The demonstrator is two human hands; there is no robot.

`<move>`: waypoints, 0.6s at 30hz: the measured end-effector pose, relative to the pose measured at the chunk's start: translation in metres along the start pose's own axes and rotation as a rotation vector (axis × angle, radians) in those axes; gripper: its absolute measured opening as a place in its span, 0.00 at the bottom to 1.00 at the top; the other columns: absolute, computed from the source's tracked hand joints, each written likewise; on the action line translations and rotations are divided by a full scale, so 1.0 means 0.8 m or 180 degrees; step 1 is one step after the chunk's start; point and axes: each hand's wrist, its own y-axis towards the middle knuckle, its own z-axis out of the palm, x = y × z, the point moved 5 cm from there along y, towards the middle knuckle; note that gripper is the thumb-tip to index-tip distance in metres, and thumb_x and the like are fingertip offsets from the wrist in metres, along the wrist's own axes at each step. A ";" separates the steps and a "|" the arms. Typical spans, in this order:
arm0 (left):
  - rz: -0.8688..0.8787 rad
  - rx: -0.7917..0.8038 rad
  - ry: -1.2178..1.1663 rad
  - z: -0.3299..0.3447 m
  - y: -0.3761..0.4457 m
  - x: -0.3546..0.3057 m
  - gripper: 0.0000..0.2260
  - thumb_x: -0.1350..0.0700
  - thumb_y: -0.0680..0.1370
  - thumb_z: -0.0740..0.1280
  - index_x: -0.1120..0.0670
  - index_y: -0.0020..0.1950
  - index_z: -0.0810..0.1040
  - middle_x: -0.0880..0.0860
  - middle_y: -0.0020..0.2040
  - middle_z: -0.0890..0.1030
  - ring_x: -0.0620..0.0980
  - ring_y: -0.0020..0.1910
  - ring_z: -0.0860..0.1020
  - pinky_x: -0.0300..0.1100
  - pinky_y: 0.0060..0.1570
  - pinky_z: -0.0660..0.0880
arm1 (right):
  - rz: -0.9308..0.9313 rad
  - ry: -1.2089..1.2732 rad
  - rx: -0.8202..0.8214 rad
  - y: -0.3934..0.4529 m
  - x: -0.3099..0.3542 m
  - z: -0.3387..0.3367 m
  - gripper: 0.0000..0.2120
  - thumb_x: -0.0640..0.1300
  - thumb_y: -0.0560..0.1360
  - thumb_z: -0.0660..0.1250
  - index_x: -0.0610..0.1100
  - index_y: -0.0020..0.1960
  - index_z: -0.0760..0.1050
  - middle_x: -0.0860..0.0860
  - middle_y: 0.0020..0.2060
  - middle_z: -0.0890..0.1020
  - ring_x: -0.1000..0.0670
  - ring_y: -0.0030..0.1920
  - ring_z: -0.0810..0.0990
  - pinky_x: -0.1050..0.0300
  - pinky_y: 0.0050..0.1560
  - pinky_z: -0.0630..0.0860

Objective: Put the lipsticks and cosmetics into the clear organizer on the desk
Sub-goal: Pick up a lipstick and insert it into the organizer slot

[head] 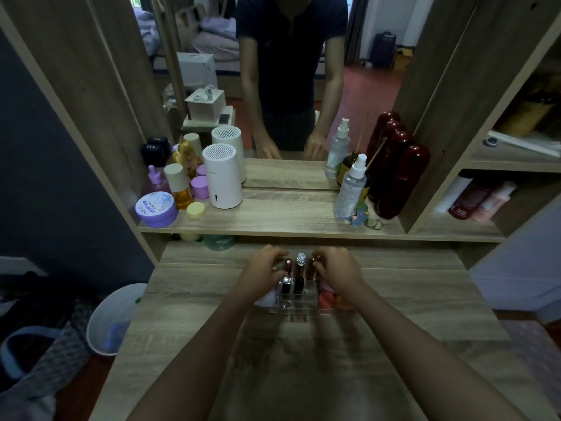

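— Which step is this?
— Filling the clear organizer (299, 303), mid-surface (394, 299). Two lipsticks (287, 276) stand inside; the left hand (261, 270) and right hand (335, 268) flank it, each grip curled, contents hidden.
— Next?
— Probably seating whatever the right fingers pinch.

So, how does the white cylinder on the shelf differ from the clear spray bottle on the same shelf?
The white cylinder is opaque and wide, with a slotted flat top; the clear spray bottle is see-through and slimmer, ending in a white nozzle. The white cylinder stands on the left among purple jars, the clear spray bottle on the right beside dark red bottles. Both stand upright before the mirror.
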 end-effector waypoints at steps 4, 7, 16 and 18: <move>-0.0019 -0.0001 -0.0043 -0.002 0.000 0.004 0.20 0.61 0.70 0.72 0.56 0.61 0.76 0.56 0.56 0.79 0.51 0.56 0.78 0.45 0.59 0.75 | 0.0005 0.0025 0.0000 0.000 -0.002 -0.001 0.13 0.45 0.75 0.65 0.49 0.58 0.79 0.44 0.51 0.85 0.41 0.53 0.82 0.50 0.49 0.78; -0.0092 -0.0025 -0.0130 -0.002 -0.003 0.010 0.20 0.61 0.71 0.72 0.56 0.62 0.76 0.55 0.57 0.78 0.49 0.57 0.77 0.40 0.58 0.74 | -0.0019 0.0034 -0.0008 -0.001 -0.004 -0.004 0.14 0.44 0.74 0.65 0.49 0.59 0.78 0.44 0.53 0.85 0.42 0.55 0.81 0.51 0.51 0.78; -0.0132 -0.0054 -0.0078 -0.003 -0.012 0.023 0.20 0.60 0.70 0.73 0.56 0.61 0.76 0.54 0.59 0.79 0.49 0.55 0.78 0.39 0.56 0.74 | -0.0118 0.0045 -0.0055 -0.007 -0.009 -0.007 0.13 0.43 0.75 0.66 0.46 0.60 0.78 0.45 0.52 0.85 0.45 0.53 0.82 0.51 0.51 0.79; -0.0097 -0.0072 -0.0067 -0.005 -0.013 0.022 0.20 0.60 0.69 0.74 0.57 0.61 0.77 0.55 0.58 0.80 0.50 0.55 0.78 0.41 0.58 0.75 | -0.0132 0.0080 -0.0083 -0.007 -0.009 -0.008 0.13 0.42 0.75 0.66 0.46 0.59 0.78 0.45 0.52 0.85 0.45 0.52 0.82 0.52 0.50 0.78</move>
